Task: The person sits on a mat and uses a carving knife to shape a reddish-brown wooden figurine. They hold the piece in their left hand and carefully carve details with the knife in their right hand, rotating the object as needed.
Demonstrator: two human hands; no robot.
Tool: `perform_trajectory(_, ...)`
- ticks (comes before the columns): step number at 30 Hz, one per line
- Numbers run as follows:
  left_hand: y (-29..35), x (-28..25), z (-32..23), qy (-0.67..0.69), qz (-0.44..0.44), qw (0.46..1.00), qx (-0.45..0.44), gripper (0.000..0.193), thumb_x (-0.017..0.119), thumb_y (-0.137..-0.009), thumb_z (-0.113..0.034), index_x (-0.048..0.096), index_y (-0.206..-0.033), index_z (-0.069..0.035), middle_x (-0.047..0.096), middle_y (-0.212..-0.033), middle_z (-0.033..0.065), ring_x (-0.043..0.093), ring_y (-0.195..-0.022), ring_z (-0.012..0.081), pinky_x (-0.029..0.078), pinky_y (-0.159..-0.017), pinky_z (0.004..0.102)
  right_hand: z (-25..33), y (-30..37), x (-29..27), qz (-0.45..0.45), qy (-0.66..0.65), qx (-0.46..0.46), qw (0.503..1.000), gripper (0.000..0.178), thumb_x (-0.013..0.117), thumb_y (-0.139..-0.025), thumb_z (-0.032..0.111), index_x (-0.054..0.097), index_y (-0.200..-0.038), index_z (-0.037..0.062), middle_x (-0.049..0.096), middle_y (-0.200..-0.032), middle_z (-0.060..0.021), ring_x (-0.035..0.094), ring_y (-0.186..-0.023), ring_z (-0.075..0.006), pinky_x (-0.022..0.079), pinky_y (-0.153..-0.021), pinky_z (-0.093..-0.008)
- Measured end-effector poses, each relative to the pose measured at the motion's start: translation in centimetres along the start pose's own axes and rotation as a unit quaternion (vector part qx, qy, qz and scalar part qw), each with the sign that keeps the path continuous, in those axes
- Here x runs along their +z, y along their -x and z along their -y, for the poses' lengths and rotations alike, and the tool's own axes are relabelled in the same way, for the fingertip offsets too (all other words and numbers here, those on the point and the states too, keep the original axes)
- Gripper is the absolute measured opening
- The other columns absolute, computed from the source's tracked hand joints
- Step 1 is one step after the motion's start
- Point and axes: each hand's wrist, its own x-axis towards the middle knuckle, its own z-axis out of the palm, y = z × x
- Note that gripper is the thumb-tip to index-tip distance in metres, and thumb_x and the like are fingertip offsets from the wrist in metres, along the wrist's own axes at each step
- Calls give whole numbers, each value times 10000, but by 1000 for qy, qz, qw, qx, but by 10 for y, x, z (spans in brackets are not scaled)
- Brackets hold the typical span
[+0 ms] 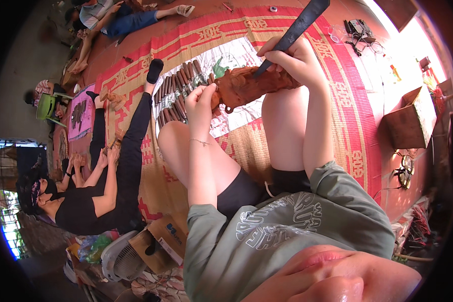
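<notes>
A reddish-brown wood carving (244, 88) lies sideways across my raised knees, with a small loop sticking out of its lower edge. My left hand (201, 103) is closed on the carving's left end, thumb and fingers pinching it. My right hand (299, 63) is wrapped round a long, dark, flat tool (302, 25) that widens toward its upper end. The tool slants down, its narrow tip at the carving's upper surface; whether it touches cannot be told. Just beyond my left hand, several carving chisels (178, 83) with brown handles lie in rows on a white printed sheet (226, 128).
A red and tan woven mat (347, 126) spreads under me. A person in black (85, 206) sits at left by another carving (113, 99); others sit farther off. A wooden box (412, 121) stands at right, a fan (123, 259) and cardboard box (166, 234) at lower left.
</notes>
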Motion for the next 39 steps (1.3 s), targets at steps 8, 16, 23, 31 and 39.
perform_trajectory(8, -2, -3, 3, 0, -8, 1000, 10, 229, 578, -807, -213, 531, -632, -73, 451, -569, -41, 430, -471, 35, 390, -380, 203, 0, 3, 5, 33, 27, -18, 999, 156, 581, -683, 73, 655, -811, 23, 623, -648, -64, 600, -605, -111, 455, -543, -242)
perform_trajectory(16, 1, -3, 1, 12, 19, 1000, -4, 191, 565, -801, -169, 535, -644, -64, 434, -563, -36, 416, -455, 46, 371, -366, 208, -13, -7, -2, -9, 35, -29, 999, 136, 535, -646, 72, 617, -749, 38, 515, -524, -7, 508, -509, -57, 367, -477, -199)
perform_trajectory(23, -3, -4, 5, 4, -11, 1000, 20, 187, 565, -794, -162, 535, -637, -64, 430, -563, -38, 403, -453, 47, 356, -363, 207, 2, -1, 7, 52, 2, 0, 999, 109, 548, -676, 69, 603, -767, 46, 565, -553, -25, 556, -533, -72, 406, -483, -208)
perform_trajectory(31, -7, -9, 10, -31, 30, 999, 32, 165, 525, -792, -209, 572, -714, -72, 533, -581, 12, 457, -408, 87, 349, -364, 198, -7, -4, -4, 26, 8, 10, 1000, 120, 523, -665, 60, 593, -760, 41, 543, -536, -18, 534, -501, -68, 394, -467, -209)
perform_trajectory(39, -8, -10, 12, -43, 11, 998, 39, 165, 527, -790, -206, 570, -707, -70, 523, -575, 7, 442, -402, 84, 342, -363, 206, -4, -3, -1, 71, 33, 1, 997, 141, 508, -678, 56, 588, -794, 53, 528, -531, -6, 502, -481, -57, 380, -470, -203)
